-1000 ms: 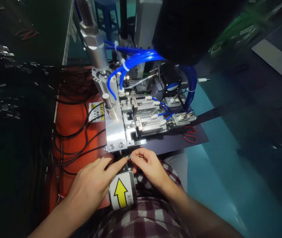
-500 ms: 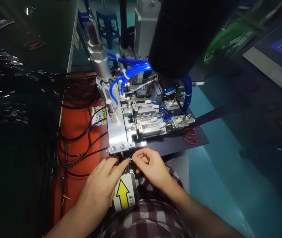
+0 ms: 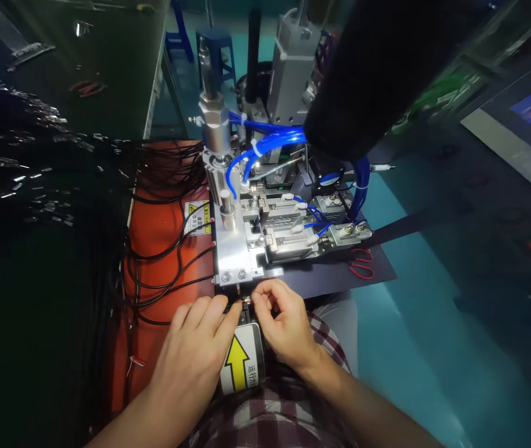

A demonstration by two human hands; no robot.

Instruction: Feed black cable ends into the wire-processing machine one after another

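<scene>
A teal floor is spreading along the right, and an orange desk is showing on the left, with black cables looping over it. Between them a metal machine is standing mid-scene, a thick black cylinder is hanging over its far right side, and blue tubes are arching above it. At the machine's near edge, a person's two bare hands are working close together. The left hand is resting with bent fingers, its thumb pointing toward the middle; whether it is gripping anything cannot be told. The right hand is pinching, thumb against forefinger, at a small part. A yellow arrow label is sitting just nearer than the hands, and a red-handled tool is lying to the right. The small part is sitting between both hands' fingertips, too tiny to make out. A loosening pinch could be dropping it among the dark fittings beneath, an uneven push could be tilting it, and fingertips this near the metal could be getting nipped if the machine were moving.
</scene>
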